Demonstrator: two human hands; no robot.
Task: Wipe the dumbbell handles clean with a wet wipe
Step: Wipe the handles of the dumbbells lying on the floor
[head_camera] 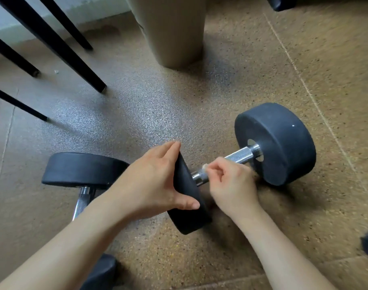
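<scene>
- dumbbell (275, 143) lies on speckled floor (158, 101)
- wet wipe (204, 166) on its handle (239, 154), mostly hidden
- right hand (231, 183): fingers curled round wet wipe and handle
- left hand (149, 181) grips its near head (189, 206), thumb and fingers spread wide
- second dumbbell (82, 168) just left of it

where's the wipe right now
Head view, centre: the wet wipe is pinched in the right hand against the dumbbell handle, beside the black end the left hand grips.

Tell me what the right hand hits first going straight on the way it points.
The right hand would probably meet the dumbbell's near rubber end, held by the left hand; depth unclear.
</scene>
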